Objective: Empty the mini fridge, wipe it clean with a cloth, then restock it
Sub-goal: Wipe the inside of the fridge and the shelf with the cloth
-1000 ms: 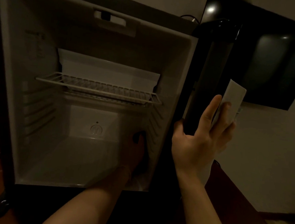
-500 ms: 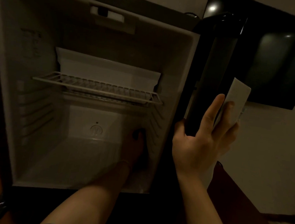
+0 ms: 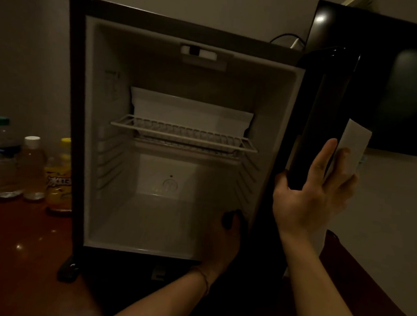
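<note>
Head view: mini fridge (image 3: 84, 121) on brown surface (image 3: 12, 254), door (image 3: 314, 121) open, only wire shelf (image 3: 184, 135) inside. Left hand (image 3: 223, 237) at lower right inner wall, fingers around something dark, can't tell what. Right hand (image 3: 309, 202) fingers grip door edge. Three bottles (image 3: 31, 167) left of fridge; dark TV (image 3: 405, 87) on wall.

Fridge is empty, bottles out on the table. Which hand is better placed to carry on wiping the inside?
Left. The left hand is already inside the mini fridge, low by its right wall, on something dark. The right hand is busy gripping the door.
</note>
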